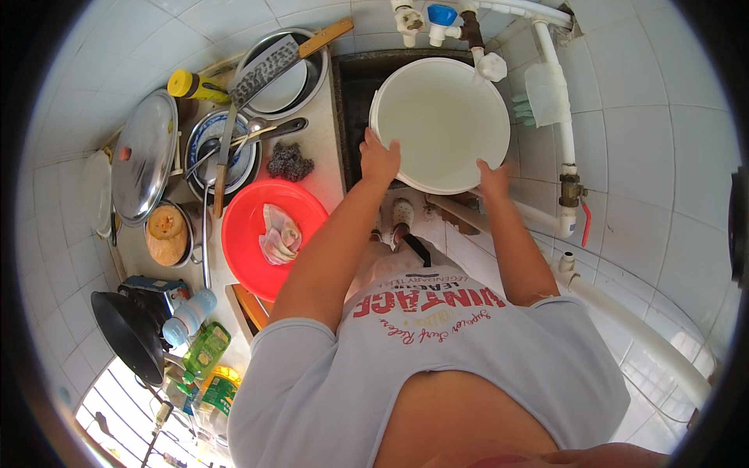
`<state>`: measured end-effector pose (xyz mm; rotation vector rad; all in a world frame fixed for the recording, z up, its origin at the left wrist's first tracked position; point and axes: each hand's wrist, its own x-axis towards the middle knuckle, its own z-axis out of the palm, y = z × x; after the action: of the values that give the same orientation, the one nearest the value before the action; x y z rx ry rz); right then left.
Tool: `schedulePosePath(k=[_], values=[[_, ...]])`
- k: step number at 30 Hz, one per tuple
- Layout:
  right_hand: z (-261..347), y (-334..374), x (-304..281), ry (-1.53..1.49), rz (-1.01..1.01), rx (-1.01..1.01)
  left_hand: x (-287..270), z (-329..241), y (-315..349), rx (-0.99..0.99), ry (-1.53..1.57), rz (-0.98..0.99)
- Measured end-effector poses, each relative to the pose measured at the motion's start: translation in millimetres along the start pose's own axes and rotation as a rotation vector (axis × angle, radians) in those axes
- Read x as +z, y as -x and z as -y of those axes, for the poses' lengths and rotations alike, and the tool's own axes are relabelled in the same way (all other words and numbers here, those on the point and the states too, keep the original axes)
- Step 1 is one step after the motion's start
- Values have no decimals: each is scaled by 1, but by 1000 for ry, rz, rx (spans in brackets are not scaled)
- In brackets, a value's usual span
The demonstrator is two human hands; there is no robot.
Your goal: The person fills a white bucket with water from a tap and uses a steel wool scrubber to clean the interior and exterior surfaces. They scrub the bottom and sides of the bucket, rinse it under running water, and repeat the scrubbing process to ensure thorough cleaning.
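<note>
A large round white bucket [437,187] sits at the dark sink, with what looks like cloudy water inside. My left hand [380,158] grips its near left rim, thumb over the edge. On the near right side, my right hand [493,179] is closed on the same rim; the fingers under the edge are partly hidden. Left of the bucket, a red plastic basin [238,226] holds a crumpled pale cloth [279,234]. Close to the basin lies a dark scouring pad [289,161].
The dark sink [351,101] lies under white pipes and a blue-handled tap [441,14]. Crowding the left counter are a cleaver [269,69], metal bowls, a pot lid [145,156], a wok [125,331] and several bottles. A vertical pipe [563,132] with a red-handled valve runs along the right wall.
</note>
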<state>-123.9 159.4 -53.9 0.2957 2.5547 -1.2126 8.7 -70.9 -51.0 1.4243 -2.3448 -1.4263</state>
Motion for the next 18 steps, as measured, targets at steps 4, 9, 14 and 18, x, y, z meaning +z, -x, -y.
schedulePosePath(k=[4,9,14,18], values=[[5,-11,-2,-272,240,217,0,4,-27,53,-107,3],[63,2,2,-151,292,-10,-58,-8,-14,-166,347,20],[59,32,-29,50,170,-303,-80,-8,67,200,508,-48],[58,41,-58,-305,187,-168,-64,-28,77,271,362,-82]])
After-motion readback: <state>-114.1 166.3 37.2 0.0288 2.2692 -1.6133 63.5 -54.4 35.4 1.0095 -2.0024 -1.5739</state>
